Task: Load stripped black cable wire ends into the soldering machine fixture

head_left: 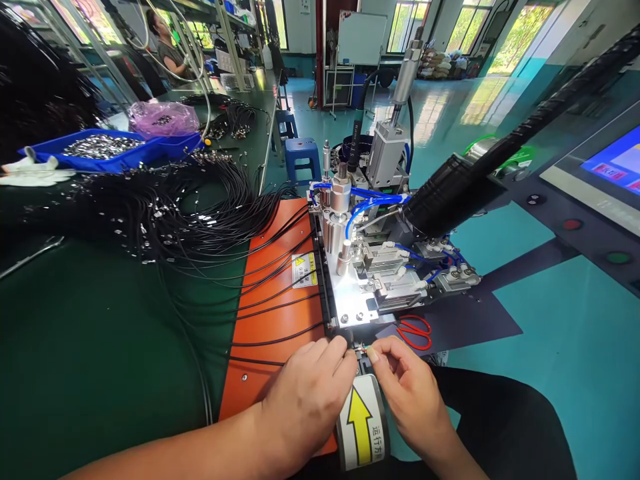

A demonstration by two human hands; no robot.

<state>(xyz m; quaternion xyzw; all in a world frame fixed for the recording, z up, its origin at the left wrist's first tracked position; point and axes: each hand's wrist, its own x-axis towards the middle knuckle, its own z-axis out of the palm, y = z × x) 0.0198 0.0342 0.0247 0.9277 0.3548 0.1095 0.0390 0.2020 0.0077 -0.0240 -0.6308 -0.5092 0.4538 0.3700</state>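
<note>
My left hand is closed at the front edge of the machine, its fingers curled around the end of a black cable. That cable runs in from the left over the orange plate, and its tip is mostly hidden by my fingers. Thumb and forefinger of my right hand pinch the small coloured wires at the cable's end. Several other black cables lie across the orange plate into the machine's side. Below my hands sits a white label with a yellow arrow.
Red-handled scissors lie right of the machine. A large bundle of black cables covers the green table at left, near a blue tray of metal parts. A control panel stands at right. Another person sits far back.
</note>
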